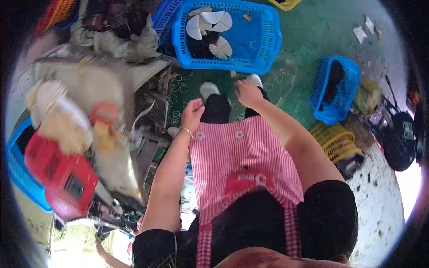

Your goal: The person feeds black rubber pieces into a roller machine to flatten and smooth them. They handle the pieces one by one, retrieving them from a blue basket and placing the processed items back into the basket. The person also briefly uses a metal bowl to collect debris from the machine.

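My left hand (193, 115) hangs in front of the striped red-and-white apron (241, 152), near its upper left corner. Its fingers are loosely bent, and nothing shows in them. Further right, my right hand (249, 94) is held out over my legs with its fingers a little apart and no object visible in it. Beyond both hands, on the green floor, stands a large blue plastic basket (263, 40). Flat white rounded pieces (216, 20) and a dark heap (201, 47) lie in it. Neither hand touches the basket.
Left of me, a blurred workbench carries a red machine (60, 174) and pale cloth-like pieces (67, 120). A smaller blue basket (337, 89) with dark contents stands at the right, near stacked yellow baskets (335, 143). Rings and scraps litter the floor (295, 58). Another person's arm (109, 257) shows lower left.
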Demonstrator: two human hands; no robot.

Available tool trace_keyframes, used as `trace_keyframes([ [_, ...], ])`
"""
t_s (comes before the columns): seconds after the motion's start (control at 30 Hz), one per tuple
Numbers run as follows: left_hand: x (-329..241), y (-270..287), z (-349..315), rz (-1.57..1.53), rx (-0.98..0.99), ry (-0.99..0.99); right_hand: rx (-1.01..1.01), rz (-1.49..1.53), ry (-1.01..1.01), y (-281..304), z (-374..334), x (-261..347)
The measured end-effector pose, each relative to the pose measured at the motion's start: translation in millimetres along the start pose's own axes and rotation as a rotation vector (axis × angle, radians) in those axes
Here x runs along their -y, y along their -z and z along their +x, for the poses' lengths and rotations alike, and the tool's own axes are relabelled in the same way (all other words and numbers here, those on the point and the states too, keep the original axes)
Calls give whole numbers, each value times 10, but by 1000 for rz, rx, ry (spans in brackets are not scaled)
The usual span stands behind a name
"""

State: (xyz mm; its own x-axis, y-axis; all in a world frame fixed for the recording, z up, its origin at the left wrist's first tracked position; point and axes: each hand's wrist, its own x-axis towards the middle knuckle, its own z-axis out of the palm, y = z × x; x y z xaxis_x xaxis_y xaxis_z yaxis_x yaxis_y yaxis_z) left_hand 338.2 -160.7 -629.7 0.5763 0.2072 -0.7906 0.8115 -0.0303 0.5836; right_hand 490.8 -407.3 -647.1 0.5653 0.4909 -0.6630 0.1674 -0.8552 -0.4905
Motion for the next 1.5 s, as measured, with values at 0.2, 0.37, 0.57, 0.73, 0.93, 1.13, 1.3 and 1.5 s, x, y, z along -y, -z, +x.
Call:
trace_keyframes([
  [0.2,327,-503,2394,327,-193,-203,-342,-253,451,-1008,2367,-872],
  [0.37,354,-487,3685,613,-471,53,29,-286,326,-662,2778,-1052],
  [0.57,333,-492,4290,813,-187,380,-511,-344,340,-650,3111,-1447],
  [0.73,431,-587,4150,1031,51,452,-351,-105,431,-666,3437,-1322],
  [0.93,177,-860,4019,1241,227,512,-421,64,557,-842,3424,-1137],
  [1.13,555,-1021,4080,1131,-107,364,-300,131,409,-951,3479,-1278],
  [1.3,734,-996,4069,1412,32,188,-274,44,428,-859,3457,-927],
  [1.5,694,-1003,3836,1230,-264,-79,-152,-130,356,-789,3428,-647],
])
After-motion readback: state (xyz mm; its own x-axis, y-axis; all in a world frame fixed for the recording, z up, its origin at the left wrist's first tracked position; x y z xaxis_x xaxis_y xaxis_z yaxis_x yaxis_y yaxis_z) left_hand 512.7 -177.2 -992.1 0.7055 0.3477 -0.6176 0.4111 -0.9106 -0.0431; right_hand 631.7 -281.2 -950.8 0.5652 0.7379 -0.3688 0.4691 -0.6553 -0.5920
